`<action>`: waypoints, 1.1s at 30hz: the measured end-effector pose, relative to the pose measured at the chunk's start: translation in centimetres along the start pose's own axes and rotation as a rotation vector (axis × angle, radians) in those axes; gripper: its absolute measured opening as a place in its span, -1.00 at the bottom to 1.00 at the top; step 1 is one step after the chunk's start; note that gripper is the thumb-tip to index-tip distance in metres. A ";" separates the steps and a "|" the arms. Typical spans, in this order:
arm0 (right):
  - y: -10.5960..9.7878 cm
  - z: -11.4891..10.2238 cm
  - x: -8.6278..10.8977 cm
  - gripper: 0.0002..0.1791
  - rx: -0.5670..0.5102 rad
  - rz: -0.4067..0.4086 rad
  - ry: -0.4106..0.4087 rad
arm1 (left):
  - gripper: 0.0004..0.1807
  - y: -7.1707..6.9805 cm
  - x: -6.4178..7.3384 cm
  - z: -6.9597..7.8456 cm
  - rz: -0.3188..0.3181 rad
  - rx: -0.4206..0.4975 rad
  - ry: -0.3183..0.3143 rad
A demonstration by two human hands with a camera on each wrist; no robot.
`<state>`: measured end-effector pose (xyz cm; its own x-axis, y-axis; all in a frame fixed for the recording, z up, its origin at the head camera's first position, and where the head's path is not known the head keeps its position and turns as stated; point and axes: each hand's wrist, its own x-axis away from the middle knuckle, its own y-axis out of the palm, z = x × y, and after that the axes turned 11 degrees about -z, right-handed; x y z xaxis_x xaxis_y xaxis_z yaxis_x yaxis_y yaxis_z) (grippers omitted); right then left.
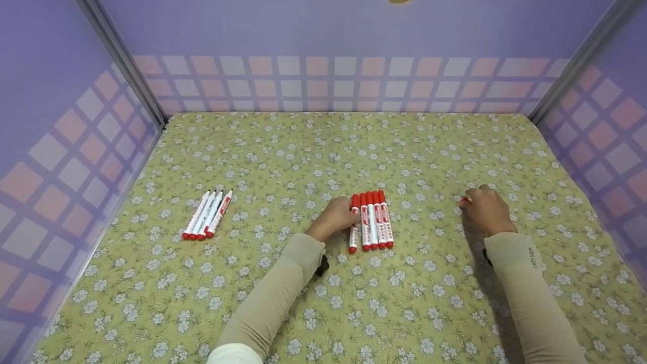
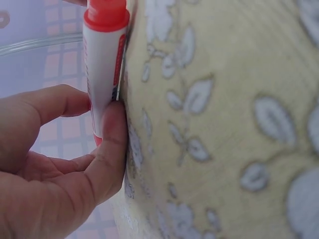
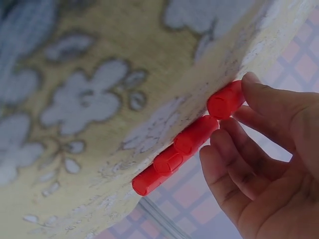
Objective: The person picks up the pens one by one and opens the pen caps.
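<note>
Left of the marker row (image 1: pixel 373 222), my left hand (image 1: pixel 333 217) pinches one marker (image 2: pixel 103 64); well right, my right hand (image 1: pixel 488 208) pinches a red cap (image 3: pixel 225 100).

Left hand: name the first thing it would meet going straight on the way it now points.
Beyond the pinched marker, the left hand would likely meet the next red-capped marker in the row, just to the right across a narrow gap, though the hand's exact height is unclear.

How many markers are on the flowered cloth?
9: four uncapped markers lie together at the head view's left; near the middle, the left hand pinches one capped marker, with four more capped markers in a row right of it. None looks hidden.
</note>
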<state>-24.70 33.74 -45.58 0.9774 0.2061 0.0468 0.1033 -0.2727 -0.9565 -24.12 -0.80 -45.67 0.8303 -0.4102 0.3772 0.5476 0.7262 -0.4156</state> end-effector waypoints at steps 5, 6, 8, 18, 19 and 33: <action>-0.1 -0.4 -0.1 -0.69 0.001 0.007 -0.002 | -0.84 -0.5 -0.1 -0.1 -0.010 -0.006 -0.062; -0.2 -0.5 -0.2 -0.67 0.002 0.006 -0.004 | -0.79 -0.6 -0.2 -0.1 -0.011 -0.010 -0.067; -0.2 -0.8 -0.2 -0.66 0.001 0.005 -0.010 | -0.70 -0.9 -0.1 -0.2 -0.015 -0.006 -0.081; -0.9 -2.4 -0.4 -0.66 0.004 -0.012 -0.073 | -0.91 -1.8 0.4 0.5 0.014 0.046 -0.075; -0.9 -2.7 -0.5 -0.65 0.004 -0.016 -0.075 | -0.84 -1.9 0.6 0.6 0.020 0.046 -0.077; -1.2 -8.5 -1.3 -0.52 0.053 -0.120 -0.195 | -0.70 -2.4 1.4 1.7 -0.068 -0.031 -0.030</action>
<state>-24.50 25.83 -42.02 0.9040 0.4132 0.1100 0.2021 -0.1863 -0.9615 -24.43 -2.16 -42.75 0.7882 -0.4408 0.4294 0.6056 0.6798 -0.4137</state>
